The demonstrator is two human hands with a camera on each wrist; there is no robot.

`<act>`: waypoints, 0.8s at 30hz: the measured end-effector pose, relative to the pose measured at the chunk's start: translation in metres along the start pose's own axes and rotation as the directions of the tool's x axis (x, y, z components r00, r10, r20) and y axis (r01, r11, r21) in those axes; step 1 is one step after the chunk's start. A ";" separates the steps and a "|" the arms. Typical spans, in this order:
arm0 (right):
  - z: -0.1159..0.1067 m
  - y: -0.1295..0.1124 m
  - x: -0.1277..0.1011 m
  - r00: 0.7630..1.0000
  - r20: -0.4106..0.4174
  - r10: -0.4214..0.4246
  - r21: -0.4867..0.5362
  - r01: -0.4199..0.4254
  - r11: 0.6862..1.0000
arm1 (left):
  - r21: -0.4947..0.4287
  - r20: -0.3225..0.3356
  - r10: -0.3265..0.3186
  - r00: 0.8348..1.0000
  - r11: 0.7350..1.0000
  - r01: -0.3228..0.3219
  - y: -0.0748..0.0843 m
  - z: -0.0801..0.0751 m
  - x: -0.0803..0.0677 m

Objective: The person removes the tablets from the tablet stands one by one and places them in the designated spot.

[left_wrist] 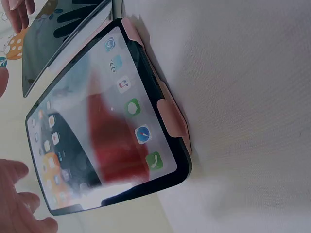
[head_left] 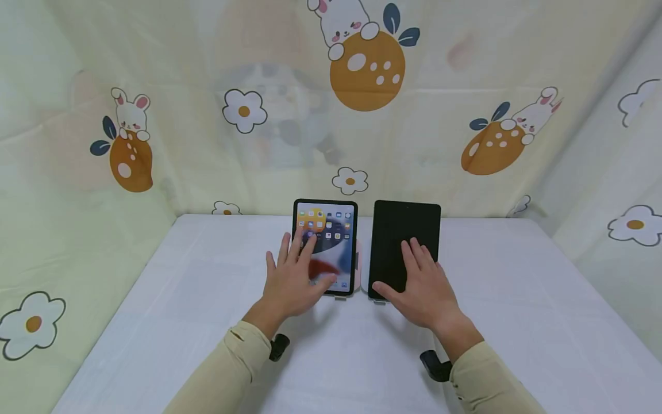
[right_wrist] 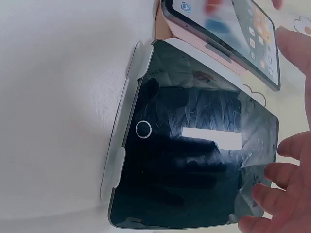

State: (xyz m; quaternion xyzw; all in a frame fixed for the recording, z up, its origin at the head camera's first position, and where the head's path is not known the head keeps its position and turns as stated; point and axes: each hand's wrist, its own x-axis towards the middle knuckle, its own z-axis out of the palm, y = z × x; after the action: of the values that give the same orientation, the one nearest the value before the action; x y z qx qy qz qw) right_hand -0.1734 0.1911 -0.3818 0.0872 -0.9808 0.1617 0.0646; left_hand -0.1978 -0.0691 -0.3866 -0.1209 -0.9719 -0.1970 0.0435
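Two tablets stand propped side by side at the back of a white table (head_left: 196, 287). The left tablet (head_left: 336, 230) (left_wrist: 107, 131) is lit with app icons and sits in a pink holder (left_wrist: 172, 119). The right tablet (head_left: 405, 227) (right_wrist: 194, 155) has a dark screen and leans on a white holder (right_wrist: 116, 160). My left hand (head_left: 302, 267) is spread with straight fingers (left_wrist: 19, 204) over the lit screen. Over the dark screen, my right hand (head_left: 414, 276) is spread the same way, its fingers (right_wrist: 286, 194) near the glass. I cannot tell whether either hand touches its screen.
A pale cloth backdrop (head_left: 362, 75) printed with rabbits and flowers closes in the back and both sides. The white tabletop stretches left, right and in front of the tablets. Black wrist mounts (head_left: 434, 365) show under both sleeves.
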 end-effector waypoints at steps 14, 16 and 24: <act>0.003 0.000 0.000 0.994 -0.023 0.108 0.273 -0.098 0.957 | -0.474 -0.101 -0.039 0.994 0.880 -0.014 -0.010 -0.003 0.003; 0.003 0.000 0.000 0.993 -0.041 0.109 0.324 -0.090 0.942 | -0.524 -0.112 -0.065 0.992 0.851 -0.004 -0.012 -0.004 0.004; 0.005 -0.003 0.007 0.995 -0.050 0.088 0.610 -0.039 0.791 | -0.672 -0.140 -0.115 0.983 0.741 -0.009 -0.027 -0.006 0.008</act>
State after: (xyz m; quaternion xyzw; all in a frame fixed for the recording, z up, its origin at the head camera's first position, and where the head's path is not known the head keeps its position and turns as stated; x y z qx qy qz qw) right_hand -0.1801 0.1853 -0.3847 0.0641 -0.8760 0.4736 0.0647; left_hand -0.2126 -0.0938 -0.3898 -0.0830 -0.8319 -0.5435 0.0756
